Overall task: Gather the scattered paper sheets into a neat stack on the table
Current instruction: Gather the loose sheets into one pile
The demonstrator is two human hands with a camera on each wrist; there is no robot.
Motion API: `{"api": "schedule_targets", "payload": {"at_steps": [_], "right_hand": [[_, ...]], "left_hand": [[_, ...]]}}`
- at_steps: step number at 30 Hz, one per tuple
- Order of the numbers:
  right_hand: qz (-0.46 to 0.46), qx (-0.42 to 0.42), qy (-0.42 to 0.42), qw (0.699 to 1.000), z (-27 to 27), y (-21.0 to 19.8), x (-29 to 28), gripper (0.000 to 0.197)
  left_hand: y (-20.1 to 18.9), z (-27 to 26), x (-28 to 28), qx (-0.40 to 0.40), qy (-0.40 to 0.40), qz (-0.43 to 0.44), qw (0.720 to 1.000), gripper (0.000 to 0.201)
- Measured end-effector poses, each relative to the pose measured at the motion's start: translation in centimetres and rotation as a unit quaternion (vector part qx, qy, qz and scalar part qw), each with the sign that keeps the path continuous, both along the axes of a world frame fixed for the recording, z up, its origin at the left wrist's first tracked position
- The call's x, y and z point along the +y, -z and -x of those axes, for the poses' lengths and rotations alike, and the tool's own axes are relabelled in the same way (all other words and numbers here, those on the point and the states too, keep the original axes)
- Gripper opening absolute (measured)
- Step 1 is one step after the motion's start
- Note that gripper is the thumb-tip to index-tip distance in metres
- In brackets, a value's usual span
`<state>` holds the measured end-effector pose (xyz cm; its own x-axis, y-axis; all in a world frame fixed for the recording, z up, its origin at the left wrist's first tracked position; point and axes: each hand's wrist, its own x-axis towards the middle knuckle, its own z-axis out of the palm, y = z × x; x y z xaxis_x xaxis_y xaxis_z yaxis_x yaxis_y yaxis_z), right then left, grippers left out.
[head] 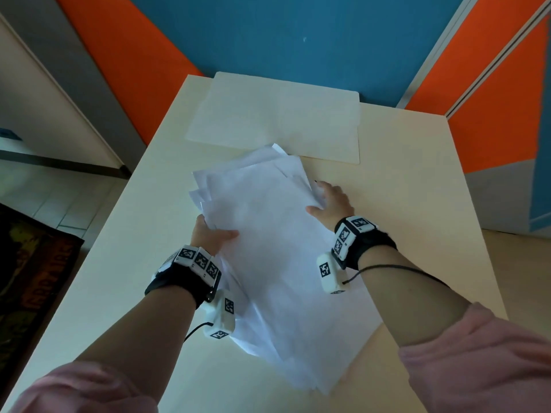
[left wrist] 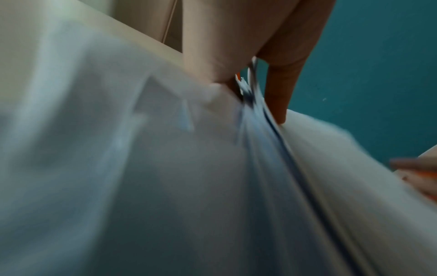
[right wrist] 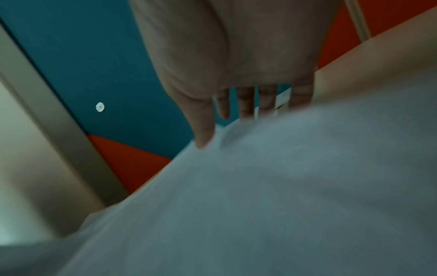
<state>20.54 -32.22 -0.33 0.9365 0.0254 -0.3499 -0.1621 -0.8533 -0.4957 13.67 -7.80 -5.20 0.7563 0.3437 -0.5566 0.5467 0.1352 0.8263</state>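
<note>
A loose bundle of white paper sheets lies lengthwise over the middle of the cream table, its far edges fanned out and uneven. My left hand grips the bundle's left edge, thumb on top and fingers underneath; in the left wrist view the sheet edges are pinched between thumb and fingers. My right hand holds the right edge, thumb on top; in the right wrist view its fingers reach behind the paper. Both wrist views are blurred.
A pale open folder lies flat at the table's far edge, just beyond the sheets. Blue and orange wall panels stand behind the table. A dark patterned mat lies on the floor to the left.
</note>
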Motion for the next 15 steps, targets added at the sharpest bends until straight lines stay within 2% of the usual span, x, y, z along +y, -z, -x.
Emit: {"api": "schedule_targets", "payload": {"at_steps": [2, 4, 7, 8, 10, 12, 15], "right_hand": [[0.065, 0.038, 0.022, 0.997, 0.1, -0.2, -2.3, 0.064], [0.082, 0.076, 0.004, 0.994, 0.6, -0.1, -3.9, 0.067], [0.057, 0.067, -0.007, 0.996, 1.3, 0.4, -3.8, 0.051], [0.043, 0.057, -0.018, 0.997, 1.3, 0.7, -3.3, 0.04], [-0.016, 0.049, -0.044, 0.998, 1.7, 0.9, -2.2, 0.026], [-0.087, 0.067, -0.039, 0.993, 2.0, 1.0, -1.5, 0.027], [-0.136, 0.061, 0.021, 0.989, 2.0, 0.8, -1.9, 0.028]], "left_hand": [[-0.3, 0.1, -0.1, -0.01, -0.02, 0.015, 1.0, 0.084], [-0.7, 0.2, -0.5, -0.016, -0.028, 0.02, 0.999, 0.075], [-0.5, 0.0, -0.9, -0.018, -0.032, 0.01, 0.999, 0.089], [-0.9, 0.0, -1.1, -0.009, -0.025, -0.001, 1.0, 0.091], [-1.6, -0.1, -1.5, 0.011, -0.023, -0.03, 0.999, 0.08], [-1.6, -0.4, -1.5, 0.022, -0.033, -0.031, 0.999, 0.072], [-1.3, -0.4, -1.0, 0.016, -0.035, -0.001, 0.999, 0.083]]}}
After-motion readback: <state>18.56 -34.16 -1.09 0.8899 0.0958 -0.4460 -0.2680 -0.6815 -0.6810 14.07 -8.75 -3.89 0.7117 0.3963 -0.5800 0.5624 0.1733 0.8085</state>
